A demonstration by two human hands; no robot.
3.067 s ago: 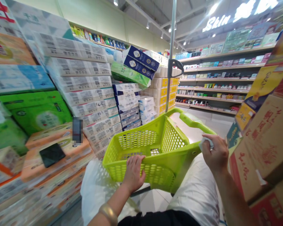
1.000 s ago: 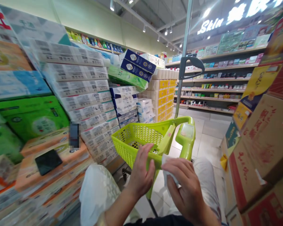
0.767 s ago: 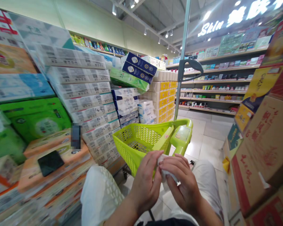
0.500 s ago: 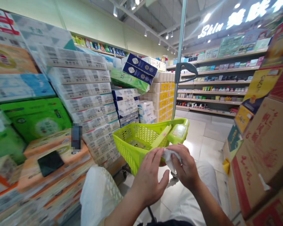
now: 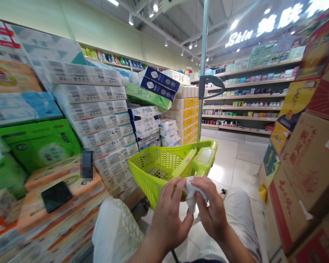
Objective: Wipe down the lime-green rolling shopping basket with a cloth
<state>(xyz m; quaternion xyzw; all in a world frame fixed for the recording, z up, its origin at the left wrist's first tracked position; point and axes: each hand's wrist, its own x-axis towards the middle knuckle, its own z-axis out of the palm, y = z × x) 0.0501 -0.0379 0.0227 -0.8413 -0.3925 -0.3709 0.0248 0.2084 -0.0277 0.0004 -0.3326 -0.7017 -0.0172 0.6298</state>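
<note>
A crumpled white tissue is held between my two hands above the near edge of a lime-green shopping basket cart. My right hand is closed on it, thumb pressing against the tissue from the near side. My left hand curves around its left side, with the fingertips on its upper edge and the thumb at its lower end. The cart's basket has perforated sides, with a grey handle on a tall metal pole at its far end.
Stacked tissue packs rise on the left. A dark flat phone-like object lies on orange packs beside a pixelated patch. Cardboard cartons line the right side. Shelves of small products stand behind the tiled floor.
My left thumb and fingers have closed in on the tissue, and more of it now shows between my hands. The view has shifted slightly.
</note>
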